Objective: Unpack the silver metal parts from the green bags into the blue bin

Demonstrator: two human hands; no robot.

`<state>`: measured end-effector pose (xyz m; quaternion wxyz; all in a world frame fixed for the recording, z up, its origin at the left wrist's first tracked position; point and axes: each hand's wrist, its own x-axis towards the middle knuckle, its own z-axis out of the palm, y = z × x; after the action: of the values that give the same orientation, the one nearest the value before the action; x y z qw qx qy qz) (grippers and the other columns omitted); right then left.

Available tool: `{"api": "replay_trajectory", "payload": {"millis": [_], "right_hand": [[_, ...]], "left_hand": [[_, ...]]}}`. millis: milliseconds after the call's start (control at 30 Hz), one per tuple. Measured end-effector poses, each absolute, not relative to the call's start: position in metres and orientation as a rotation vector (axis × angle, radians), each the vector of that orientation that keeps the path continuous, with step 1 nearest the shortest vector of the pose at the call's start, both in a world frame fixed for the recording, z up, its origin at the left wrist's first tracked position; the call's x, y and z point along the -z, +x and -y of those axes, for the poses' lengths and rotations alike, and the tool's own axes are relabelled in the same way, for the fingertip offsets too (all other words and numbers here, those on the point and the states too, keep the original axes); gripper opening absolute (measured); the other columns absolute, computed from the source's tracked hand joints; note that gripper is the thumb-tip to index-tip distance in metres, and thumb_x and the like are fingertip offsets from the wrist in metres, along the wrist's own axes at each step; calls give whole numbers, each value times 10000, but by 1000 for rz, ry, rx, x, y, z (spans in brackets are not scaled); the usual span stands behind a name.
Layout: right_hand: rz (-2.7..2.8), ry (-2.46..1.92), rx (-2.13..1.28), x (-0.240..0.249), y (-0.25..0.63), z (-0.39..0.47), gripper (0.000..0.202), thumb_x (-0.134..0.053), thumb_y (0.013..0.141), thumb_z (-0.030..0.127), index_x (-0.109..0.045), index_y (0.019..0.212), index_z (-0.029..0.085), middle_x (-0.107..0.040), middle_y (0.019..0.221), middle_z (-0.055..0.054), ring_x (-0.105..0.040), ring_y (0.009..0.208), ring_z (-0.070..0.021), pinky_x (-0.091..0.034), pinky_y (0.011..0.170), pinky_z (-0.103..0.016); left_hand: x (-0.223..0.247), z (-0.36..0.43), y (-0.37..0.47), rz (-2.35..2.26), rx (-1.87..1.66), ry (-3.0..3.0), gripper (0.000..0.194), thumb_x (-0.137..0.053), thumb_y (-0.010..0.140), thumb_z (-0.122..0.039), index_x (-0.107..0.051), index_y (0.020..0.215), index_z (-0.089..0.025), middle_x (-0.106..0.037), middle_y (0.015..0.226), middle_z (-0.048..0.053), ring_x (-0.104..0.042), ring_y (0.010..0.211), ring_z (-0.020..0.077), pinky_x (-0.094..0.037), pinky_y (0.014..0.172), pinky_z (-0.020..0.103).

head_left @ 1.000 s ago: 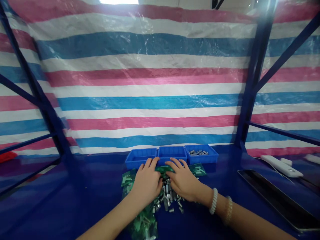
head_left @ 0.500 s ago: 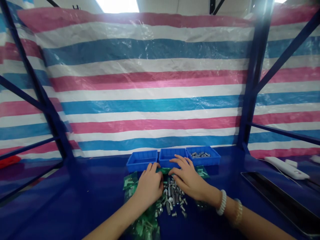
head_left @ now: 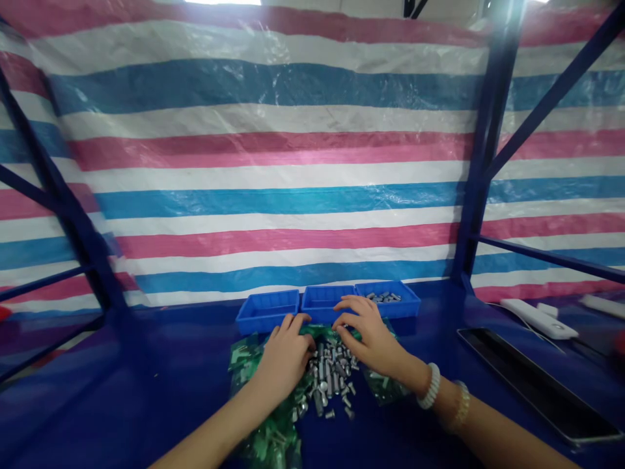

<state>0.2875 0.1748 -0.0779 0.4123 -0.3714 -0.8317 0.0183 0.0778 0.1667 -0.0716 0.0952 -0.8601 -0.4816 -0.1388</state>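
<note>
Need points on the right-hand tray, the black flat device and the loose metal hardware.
Right-hand tray [head_left: 403, 309]: head view, front wall.
Black flat device [head_left: 532, 384]: head view, dark face.
Loose metal hardware [head_left: 335, 383]: head view, pile's middle.

1 head-worn camera gives the view; it sits at the wearer's head, above the near side of the blue table [head_left: 180, 391], and faces forward and slightly down; the left hand [head_left: 286, 355] and right hand [head_left: 368, 335] show low in the middle, their forearms entering from the bottom edge at either side; the lens takes in a wide field, so the loose metal parts [head_left: 328, 378] between the hands look small; the 3 blue trays [head_left: 266, 321] lie just beyond the hands; the striped sheet [head_left: 293, 202] faces the lens behind the table and fills more than 1/2 of the height; blue posts [head_left: 476, 182] frame both sides; a strip of ceiling light [head_left: 222, 2] shows at the top.
</note>
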Motion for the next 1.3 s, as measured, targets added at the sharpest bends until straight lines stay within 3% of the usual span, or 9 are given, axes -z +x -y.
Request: {"api": "replay_trajectory", "payload": {"millis": [167,267,367,467,667,800,967,1100,1300], "right_hand": [[1907,-896,-262,75,290,-176,160,-523,845,157,-678,821,185,-654,968,-80,-570,984,-228,-411,902,-406],[1755,-940,-790,75,284,-172,143,-558,829,245,-666,773,169,-658,758,-48,-602,708,-179,-475,680,-316],[1582,-887,-1408,78,276,-165,322,-542,852,425,-640,717,149,-632,622,-31,-551,502,-128,-436,498,-248],[1492,-807,-1596,81,271,-158,428,-545,846,517,-631,662,141,-608,559,-21,-521,449,-99,-404,446,-208],[1361,-658,-1827,80,271,-153,366,-612,817,496,-635,685,155,-623,583,-12,-541,466,-94,-423,427,-187],[1416,-658,-1803,78,274,-152,343,-670,796,472,-636,732,137,-631,591,-12,-555,466,-90,-441,431,-179],[1412,-651,-1812,75,277,-153,356,-708,772,469,-619,743,125,-629,602,-3,-561,474,-81,-461,458,-186],[1358,-671,-1689,74,277,-155,319,-800,687,394,-623,747,136,-637,611,5,-595,532,-103,-490,508,-214],[1470,-601,-1190,72,274,-152,162,-828,648,250,-714,745,187,-653,807,-16,-628,771,-152,-521,672,-265]], "left_hand": [[63,-164,76,1252,736,-2575,158,-602,752,-62,-643,816,-201,-572,1210,76,-475,1131,300,-444,866,455],[55,-155,84,1130,1064,-2642,166,-557,779,-51,-606,839,-198,-628,1012,55,-545,987,234,-462,842,400],[53,-143,92,1035,1330,-2729,172,-520,822,-65,-611,889,-195,-607,849,29,-575,801,171,-483,716,306],[54,-133,96,983,1471,-2749,192,-529,831,-77,-655,899,-205,-582,838,31,-581,751,152,-478,652,264],[54,-127,99,1120,1673,-2862,212,-578,789,-89,-609,966,-200,-612,806,20,-612,713,150,-522,669,262],[59,-126,101,1153,1755,-2881,314,-572,800,-105,-555,1092,-220,-608,820,9,-614,726,152,-537,694,274],[64,-127,101,1195,1818,-2866,303,-580,814,-128,-559,1096,-236,-618,850,17,-610,757,159,-533,728,292],[67,-129,102,1283,2113,-2858,347,-621,791,-167,-534,1118,-245,-620,977,42,-618,841,171,-528,760,298],[73,-133,103,1746,2656,-2996,215,-705,788,-356,-618,903,-196,-579,641,-34,-553,584,95,-447,571,196]]}}
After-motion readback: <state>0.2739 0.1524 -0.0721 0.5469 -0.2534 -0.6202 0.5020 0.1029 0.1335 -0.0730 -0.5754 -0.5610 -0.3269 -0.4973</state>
